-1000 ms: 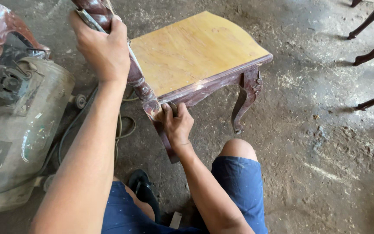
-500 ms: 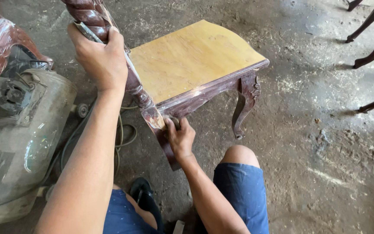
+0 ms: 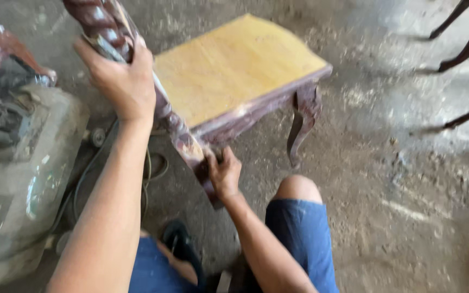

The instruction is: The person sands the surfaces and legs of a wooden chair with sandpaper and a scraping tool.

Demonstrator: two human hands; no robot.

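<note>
In the head view, the left hand (image 3: 121,81) was clenched around the upper part of a dark red twisted wooden post (image 3: 153,103), which ran at a tilt from the top left edge of the frame down toward the middle. The right hand (image 3: 222,172) gripped the lower end of that same post, fingers wrapped over it just beside the corner of a small stool (image 3: 234,70). The stool stood on the dusty concrete floor (image 3: 386,179), with a pale yellow unfinished top, a dark reddish frame and a curved carved leg (image 3: 302,122) at its near right corner. To the left lay a grimy grey machine (image 3: 20,179), with dark cables (image 3: 90,173) trailing beside it. The person's bare knee (image 3: 298,189) and blue shorts (image 3: 302,239) sat below the post. Thin dark furniture legs (image 3: 465,24) showed at the top right. No packages, labels or signs could be made out.
</note>
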